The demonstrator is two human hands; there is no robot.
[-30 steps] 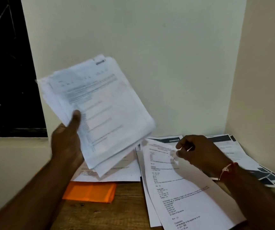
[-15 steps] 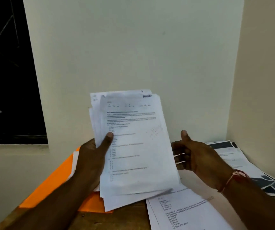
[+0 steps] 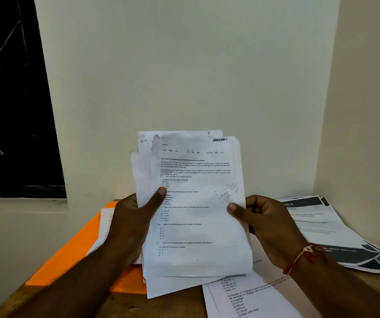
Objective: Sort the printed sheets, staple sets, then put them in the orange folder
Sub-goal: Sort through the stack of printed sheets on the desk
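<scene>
The stack of printed sheets (image 3: 195, 203) stands nearly upright in the middle of the view, raised above the bench (image 3: 161, 304), with both hands on it. The left grip (image 3: 134, 226) grasps its 9 o'clock edge, thumb laid across the front page and fingers behind. The right grip (image 3: 269, 226) grasps the 3 o'clock edge, thumb tip pressed on the front and fingers curled behind.

Half a second ago the right grip was released, palm spread just beside the stack and not touching it; now it has closed on the paper. A second ago it lay on the loose sheet (image 3: 253, 299) at 5 o'clock, while the left grip alone held the stack high and tilted toward 10 o'clock. The stack has since come down to the centre and straightened, facing the person.

The orange folder (image 3: 69, 255) lies flat on the bench at 8 o'clock, partly under other white pages (image 3: 106, 226) and the left forearm. A fanned pile of dark-banded sheets (image 3: 335, 237) sits at 3 o'clock in the corner, where it was. A red thread (image 3: 303, 255) circles the right wrist.
</scene>
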